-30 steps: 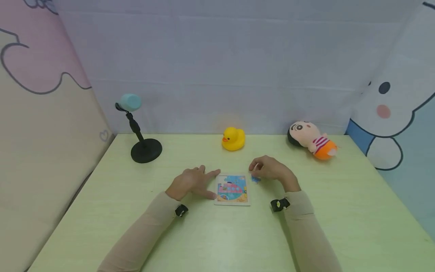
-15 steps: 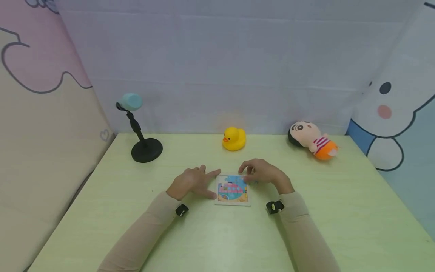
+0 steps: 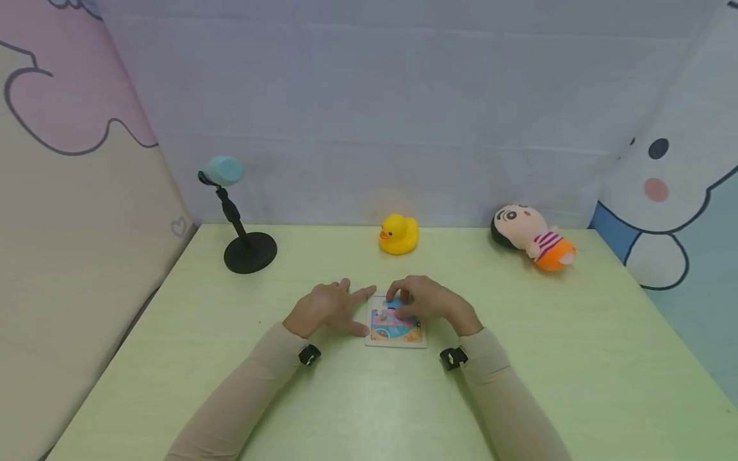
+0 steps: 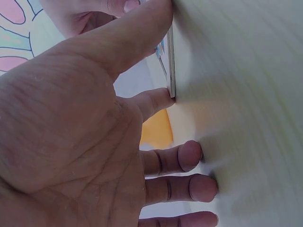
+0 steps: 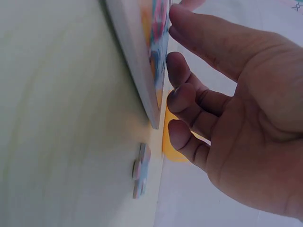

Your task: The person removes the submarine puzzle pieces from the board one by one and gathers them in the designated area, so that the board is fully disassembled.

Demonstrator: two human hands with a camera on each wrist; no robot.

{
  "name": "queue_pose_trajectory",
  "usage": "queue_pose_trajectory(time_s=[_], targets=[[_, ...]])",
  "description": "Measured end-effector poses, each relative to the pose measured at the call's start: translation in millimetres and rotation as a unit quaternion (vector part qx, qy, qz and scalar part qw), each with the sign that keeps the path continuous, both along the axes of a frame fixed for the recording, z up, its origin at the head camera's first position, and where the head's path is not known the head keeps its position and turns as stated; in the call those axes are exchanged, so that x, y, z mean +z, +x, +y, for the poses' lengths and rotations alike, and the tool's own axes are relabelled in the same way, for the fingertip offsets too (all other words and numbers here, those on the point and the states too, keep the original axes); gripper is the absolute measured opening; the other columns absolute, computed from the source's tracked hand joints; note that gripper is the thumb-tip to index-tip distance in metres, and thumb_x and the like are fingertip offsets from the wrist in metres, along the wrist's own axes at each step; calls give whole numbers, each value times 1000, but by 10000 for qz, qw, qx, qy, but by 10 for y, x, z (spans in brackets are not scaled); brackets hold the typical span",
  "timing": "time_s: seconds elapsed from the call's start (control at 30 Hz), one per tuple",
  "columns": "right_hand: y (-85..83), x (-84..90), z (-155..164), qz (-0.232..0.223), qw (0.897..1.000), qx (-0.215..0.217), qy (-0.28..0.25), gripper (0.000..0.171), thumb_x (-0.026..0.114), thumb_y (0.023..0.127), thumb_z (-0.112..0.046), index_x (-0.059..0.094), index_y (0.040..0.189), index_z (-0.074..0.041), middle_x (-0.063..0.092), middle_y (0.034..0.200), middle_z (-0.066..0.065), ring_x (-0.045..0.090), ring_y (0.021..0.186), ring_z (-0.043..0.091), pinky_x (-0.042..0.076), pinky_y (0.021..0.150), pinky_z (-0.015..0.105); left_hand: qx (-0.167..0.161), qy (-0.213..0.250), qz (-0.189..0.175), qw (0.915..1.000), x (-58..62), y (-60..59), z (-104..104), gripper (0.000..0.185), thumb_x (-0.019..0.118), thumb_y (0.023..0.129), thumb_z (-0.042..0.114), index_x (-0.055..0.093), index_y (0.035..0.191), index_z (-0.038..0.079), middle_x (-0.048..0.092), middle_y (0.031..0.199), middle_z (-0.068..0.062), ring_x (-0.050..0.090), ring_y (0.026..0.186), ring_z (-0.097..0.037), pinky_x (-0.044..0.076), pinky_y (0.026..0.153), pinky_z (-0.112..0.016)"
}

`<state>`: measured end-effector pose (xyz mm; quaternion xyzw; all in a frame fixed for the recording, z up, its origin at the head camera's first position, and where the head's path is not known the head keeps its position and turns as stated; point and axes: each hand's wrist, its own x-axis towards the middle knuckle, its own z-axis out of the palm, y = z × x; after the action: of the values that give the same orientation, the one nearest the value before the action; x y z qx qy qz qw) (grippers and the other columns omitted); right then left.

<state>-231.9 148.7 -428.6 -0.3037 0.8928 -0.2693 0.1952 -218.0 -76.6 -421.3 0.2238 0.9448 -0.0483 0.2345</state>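
A small jigsaw puzzle in a pale tray (image 3: 395, 343) lies flat on the table, with a pink and blue picture. My left hand (image 3: 325, 309) is spread beside it, thumb and index fingertip touching its left edge. Bent over the tray's upper part is my right hand (image 3: 434, 299), its thumb and index finger around a blue puzzle piece (image 3: 393, 303) in the top row. In the right wrist view, the other fingers curl loosely. A loose puzzle piece (image 5: 141, 171) lies on the table off the tray's corner; in the head view the right hand hides it.
At the back of the table sits a yellow rubber duck (image 3: 399, 235). A black stand (image 3: 250, 253) with a light-blue head stands back left. A plush doll (image 3: 533, 237) lies back right. A pale cloth (image 3: 369, 115) hangs behind the table.
My right hand has moved left from beside the tray to over its top row, leaving a loose blue puzzle piece on the table. The left hand has stayed at the tray's left edge.
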Motion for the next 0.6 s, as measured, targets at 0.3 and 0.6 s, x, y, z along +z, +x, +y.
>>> queue_pose_trajectory(time_s=[0.3,0.6], targets=[[42,-30,-100,-166,9996,-177,170,26,71,93,-10,63,118,-11,57,84,1,52,77,16,45,73,30,12,10,-9,10000,9,4,-8,89,62,86,70,23,159,37,47,127,-15,53,95,-26,48,82,-40],[63,-33,-136,-127,9998,-77,100,24,68,95,-6,61,117,-8,55,81,2,50,71,15,44,70,28,40,3,-18,10000,7,2,-8,89,62,86,69,23,159,38,47,128,-15,54,97,-26,48,82,-40]])
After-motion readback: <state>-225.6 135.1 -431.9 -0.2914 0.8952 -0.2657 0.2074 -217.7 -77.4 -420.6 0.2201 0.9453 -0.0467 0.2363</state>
